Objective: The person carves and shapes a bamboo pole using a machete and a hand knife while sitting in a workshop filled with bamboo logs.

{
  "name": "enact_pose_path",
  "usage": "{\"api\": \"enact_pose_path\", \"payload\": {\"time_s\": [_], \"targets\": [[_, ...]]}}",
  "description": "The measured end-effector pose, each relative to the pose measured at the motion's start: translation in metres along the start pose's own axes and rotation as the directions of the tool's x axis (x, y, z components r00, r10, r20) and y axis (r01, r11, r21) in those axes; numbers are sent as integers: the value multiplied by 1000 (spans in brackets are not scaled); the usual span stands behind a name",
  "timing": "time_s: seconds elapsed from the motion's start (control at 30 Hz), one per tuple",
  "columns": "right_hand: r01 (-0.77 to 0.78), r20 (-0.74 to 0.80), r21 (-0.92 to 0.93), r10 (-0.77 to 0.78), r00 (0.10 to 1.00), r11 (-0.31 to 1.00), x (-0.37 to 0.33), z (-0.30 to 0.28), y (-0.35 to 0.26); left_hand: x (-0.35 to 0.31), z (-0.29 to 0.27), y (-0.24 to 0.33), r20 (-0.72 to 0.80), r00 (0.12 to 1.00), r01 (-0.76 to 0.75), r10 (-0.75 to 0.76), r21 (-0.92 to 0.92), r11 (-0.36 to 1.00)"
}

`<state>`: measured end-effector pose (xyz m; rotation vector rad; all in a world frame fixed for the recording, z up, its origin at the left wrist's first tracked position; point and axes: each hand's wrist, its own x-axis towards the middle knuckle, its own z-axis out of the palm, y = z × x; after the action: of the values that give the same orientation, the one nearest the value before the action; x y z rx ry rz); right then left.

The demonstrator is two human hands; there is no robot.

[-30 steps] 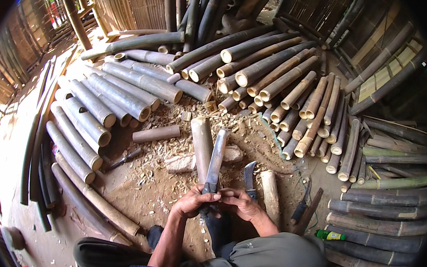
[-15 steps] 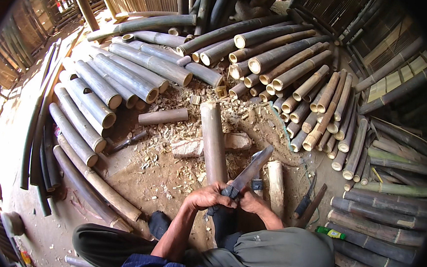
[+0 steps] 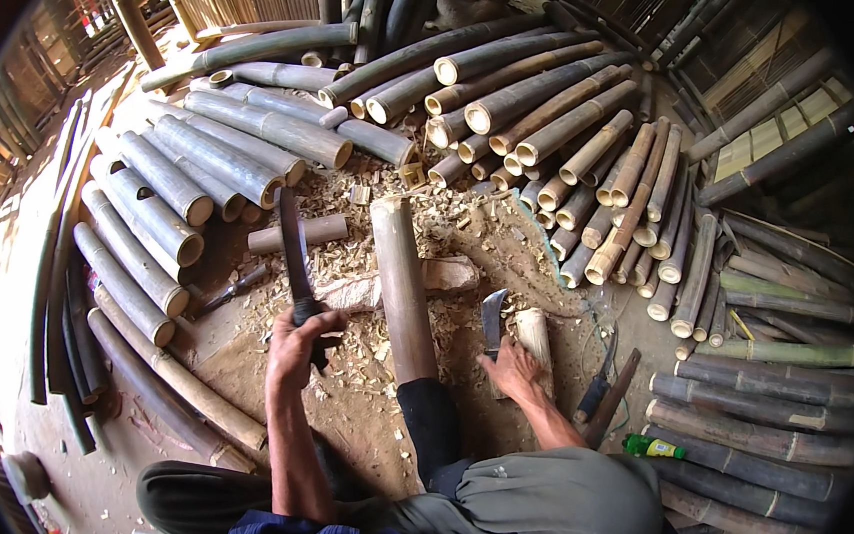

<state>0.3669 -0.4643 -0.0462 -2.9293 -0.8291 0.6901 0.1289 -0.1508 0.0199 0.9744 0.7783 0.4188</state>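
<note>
Two hands are keeping well apart above a sandy floor [image 3: 355, 417]. The left hand [image 3: 297, 349] is gripping a long knife [image 3: 293, 246], its fingers wrapping tightly around the dark handle, the blade pointing away from the person. The right hand [image 3: 519, 369] is reaching down beside a pale wooden piece [image 3: 534, 331], covering the handle end of a hooked knife [image 3: 491, 317]; whether its fingers are closing on that handle, one cannot tell. Between the hands, a bamboo tube [image 3: 400, 285] is lying across a pale log [image 3: 452, 273]. Wood shavings [image 3: 490, 232] are surrounding the log, and cut bamboo poles [image 3: 505, 107] are lying stacked beyond.
</note>
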Motion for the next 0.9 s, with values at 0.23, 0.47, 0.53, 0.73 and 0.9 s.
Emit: {"api": "enact_pose_path", "payload": {"time_s": [0.23, 0.47, 0.53, 0.73, 0.9], "targets": [[-1, 89, 87, -7, 996, 996, 10, 20, 15, -2, -19, -4, -219, 975, -7, 37, 136, 991], [-70, -152, 146, 92, 984, 987, 17, -74, 55, 0, -24, -4, -276, 958, -73, 77, 23, 997], [10, -246, -14, -13, 969, 1000, 31, -73, 94, 1, -22, -5, -263, 963, -65, 65, 10, 998], [-44, -82, -90, 36, 996, 995, 42, -47, 149, -3, -13, -4, -195, 971, -130, 135, 41, 991], [-122, -128, -75, 112, 985, 990, 35, -17, 181, -2, -11, -6, -204, 970, -130, 130, 14, 991]]}}
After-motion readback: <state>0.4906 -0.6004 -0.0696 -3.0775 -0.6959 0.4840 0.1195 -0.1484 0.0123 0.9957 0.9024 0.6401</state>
